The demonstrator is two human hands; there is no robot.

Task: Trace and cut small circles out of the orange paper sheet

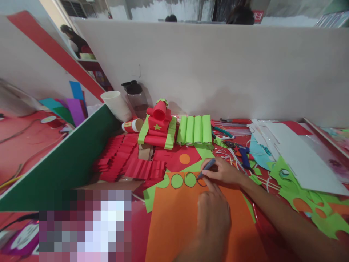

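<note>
While the left hand [214,214] presses flat on the orange sheet [188,225] to steady it, the right hand [222,171] at that sheet's far edge has its fingers closed around a pen [206,167], tip beside two green circles [183,180].

**Pale partitions box in a busy red surface**

We're looking at a tall off-white partition [218,69] running straight across the back, plain and evenly lit. On the left a second pale partition [24,69] angles in, a red strip [54,51] slanting down it. A green-faced divider board [68,167] cuts diagonally below. The surface [21,134] itself is glossy red. Over the top edge, dark heads of other people [240,16] show against a dim room.
</note>
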